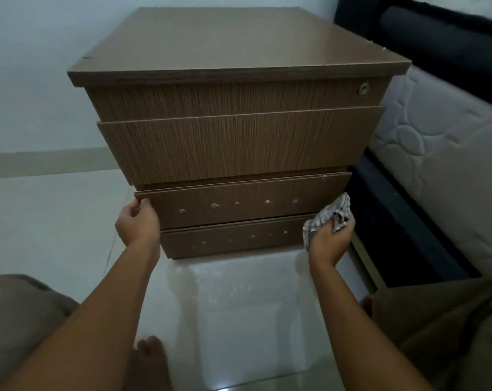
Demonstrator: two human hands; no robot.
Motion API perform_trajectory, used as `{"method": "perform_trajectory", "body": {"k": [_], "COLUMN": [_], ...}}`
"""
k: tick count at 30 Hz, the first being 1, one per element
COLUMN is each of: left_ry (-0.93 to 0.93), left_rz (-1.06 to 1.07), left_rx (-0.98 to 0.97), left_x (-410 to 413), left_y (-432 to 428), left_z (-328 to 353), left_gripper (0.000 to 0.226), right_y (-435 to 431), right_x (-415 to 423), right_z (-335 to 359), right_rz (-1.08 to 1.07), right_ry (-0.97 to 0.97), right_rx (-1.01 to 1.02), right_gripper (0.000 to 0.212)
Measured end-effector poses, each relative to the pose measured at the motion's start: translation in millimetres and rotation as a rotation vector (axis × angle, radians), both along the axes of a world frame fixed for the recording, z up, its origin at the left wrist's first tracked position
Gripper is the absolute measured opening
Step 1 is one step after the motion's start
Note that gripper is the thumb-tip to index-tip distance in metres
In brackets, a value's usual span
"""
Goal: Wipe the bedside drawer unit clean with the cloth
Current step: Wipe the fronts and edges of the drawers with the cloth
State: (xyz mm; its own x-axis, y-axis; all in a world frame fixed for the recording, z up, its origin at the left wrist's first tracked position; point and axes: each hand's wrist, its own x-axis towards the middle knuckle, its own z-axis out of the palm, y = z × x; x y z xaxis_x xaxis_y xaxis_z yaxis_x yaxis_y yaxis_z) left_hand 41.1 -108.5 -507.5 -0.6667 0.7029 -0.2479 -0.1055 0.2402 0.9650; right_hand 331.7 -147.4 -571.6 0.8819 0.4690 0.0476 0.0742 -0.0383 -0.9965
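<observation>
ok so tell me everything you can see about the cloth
The cloth is a checked rag, pale with dark grid lines, apparently thin cotton. It is crumpled into a loose wad, gripped by the right hand, with folds sticking out above the fingers and a corner hanging down beside the hand. It sits at the right end of the third drawer from the top; whether it touches the wood is unclear.

A pale wall [27, 80] meets a glossy floor [253, 306] of light tiles along a beige skirting strip [41, 162] (the light is dim and bluish). At the right, a white quilted mattress [450, 165] lies on a dark bed frame [394, 221].
</observation>
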Motion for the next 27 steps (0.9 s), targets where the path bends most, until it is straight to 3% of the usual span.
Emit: {"method": "perform_trajectory", "body": {"k": [8, 21, 27], "left_ry": [0.011, 0.011, 0.091], "left_rz": [-0.028, -0.149, -0.204], "left_rx": [0.013, 0.0, -0.009], "left_x": [-9.6, -29.9, -32.9], "left_y": [-1.6, -3.5, -7.2], "left_z": [-3.9, -3.5, -2.4], "left_gripper": [0.028, 0.016, 0.023], "right_y": [36.4, 45.0, 36.6], "right_x": [-2.8, -113.6, -171.0], "right_z": [2.6, -18.4, -27.2], "right_rz": [0.129, 0.309, 0.476], "right_ry": [0.034, -0.155, -0.326], "right_rx": [-0.023, 0.008, 0.004], "right_gripper": [0.054, 0.076, 0.076]}}
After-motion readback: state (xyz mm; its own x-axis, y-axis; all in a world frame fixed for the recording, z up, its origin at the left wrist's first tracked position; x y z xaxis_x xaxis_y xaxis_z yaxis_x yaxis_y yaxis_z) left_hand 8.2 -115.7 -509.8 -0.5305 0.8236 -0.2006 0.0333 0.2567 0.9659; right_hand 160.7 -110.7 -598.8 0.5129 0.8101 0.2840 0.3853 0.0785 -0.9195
